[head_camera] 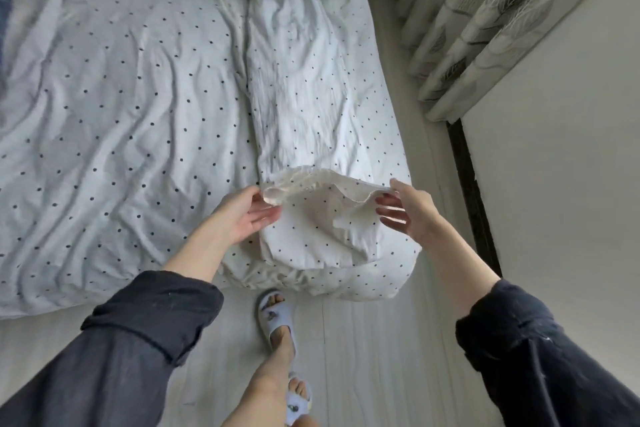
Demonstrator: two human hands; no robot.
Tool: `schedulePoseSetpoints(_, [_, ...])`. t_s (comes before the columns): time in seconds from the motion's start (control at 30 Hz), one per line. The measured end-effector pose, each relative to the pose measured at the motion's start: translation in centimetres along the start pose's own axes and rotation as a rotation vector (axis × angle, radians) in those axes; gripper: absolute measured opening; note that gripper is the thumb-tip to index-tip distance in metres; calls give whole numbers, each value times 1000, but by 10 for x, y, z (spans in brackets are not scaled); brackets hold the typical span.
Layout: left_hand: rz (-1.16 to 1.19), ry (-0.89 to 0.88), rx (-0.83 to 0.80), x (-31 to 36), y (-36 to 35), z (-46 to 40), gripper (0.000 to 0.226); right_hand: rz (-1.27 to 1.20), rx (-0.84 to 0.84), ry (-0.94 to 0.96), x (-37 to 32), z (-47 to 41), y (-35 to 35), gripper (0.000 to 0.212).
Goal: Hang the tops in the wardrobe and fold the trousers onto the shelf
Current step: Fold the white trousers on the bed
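Two hands reach out over the bed [121, 97], forearms bare below rolled dark sleeves [152, 312]. The left hand [244, 215] pinches the hem at its 9 o'clock corner; the right hand [408, 210] pinches the 3 o'clock corner, other fingers loosely spread. The white trousers [298, 87] lie lengthwise toward 12 o'clock near the bed's right edge, waistband far, hem lifted between the hands. A floor strip [391, 340] runs at 3 o'clock, between bed and curtain [485, 17]. Slippered feet [277, 319] stand at 6 o'clock.
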State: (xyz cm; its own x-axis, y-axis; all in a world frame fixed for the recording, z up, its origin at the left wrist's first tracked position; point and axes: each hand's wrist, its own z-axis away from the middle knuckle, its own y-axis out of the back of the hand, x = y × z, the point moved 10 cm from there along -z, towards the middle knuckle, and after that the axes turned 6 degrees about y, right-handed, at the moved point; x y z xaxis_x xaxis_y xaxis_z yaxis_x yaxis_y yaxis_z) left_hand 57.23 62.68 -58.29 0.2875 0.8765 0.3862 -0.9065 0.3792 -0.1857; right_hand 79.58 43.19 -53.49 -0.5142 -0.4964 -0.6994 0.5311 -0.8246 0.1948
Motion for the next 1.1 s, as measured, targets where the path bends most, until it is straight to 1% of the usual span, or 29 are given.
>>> schedulePoseSetpoints(0.07, [-85,-26,26,1,7,-19,20,91,24,16,3,-23,-7,31])
schedulePoseSetpoints(0.17, [-273,-72,230,-15,35,-41,26,283,121,18,31,-44,5,47])
schedulePoseSetpoints(0.23, [-380,-66,288,-34,46,-46,26,403,103,-3,57,-47,11,43])
schedulePoseSetpoints(0.3, [-419,-6,228,-59,47,-51,28,466,33,-73,87,-49,12,38])
schedulePoseSetpoints(0.37, [-416,94,134,-82,42,-54,49,485,-39,-124,106,-50,9,31])
schedulePoseSetpoints(0.4, [-402,118,109,-89,40,-56,55,485,-61,-139,111,-52,8,28])
schedulePoseSetpoints(0.43, [-387,111,107,-91,37,-57,53,480,-81,-147,115,-54,7,30])
schedulePoseSetpoints(0.5, [-380,74,158,-94,37,-57,44,445,-138,-173,124,-55,5,41])
schedulePoseSetpoints(0.53, [-396,57,187,-93,37,-57,43,399,-172,-192,128,-54,3,40])
schedulePoseSetpoints(0.6, [-385,46,227,-98,40,-54,39,296,-233,-220,133,-51,0,30])
schedulePoseSetpoints(0.67, [-290,79,218,-106,42,-48,35,252,-217,-207,133,-48,3,19])
schedulePoseSetpoints(0.77, [-187,103,161,-110,38,-30,26,274,-164,-166,127,-40,14,13])
schedulePoseSetpoints(0.9, [-190,134,179,-110,34,4,32,380,-216,-194,111,-15,26,17])
schedulePoseSetpoints(1.0, [-160,221,135,-111,22,26,16,434,-208,-252,96,-2,40,22])
schedulePoseSetpoints(1.1, [-163,206,114,-88,11,43,7,430,-183,-220,63,4,43,23])
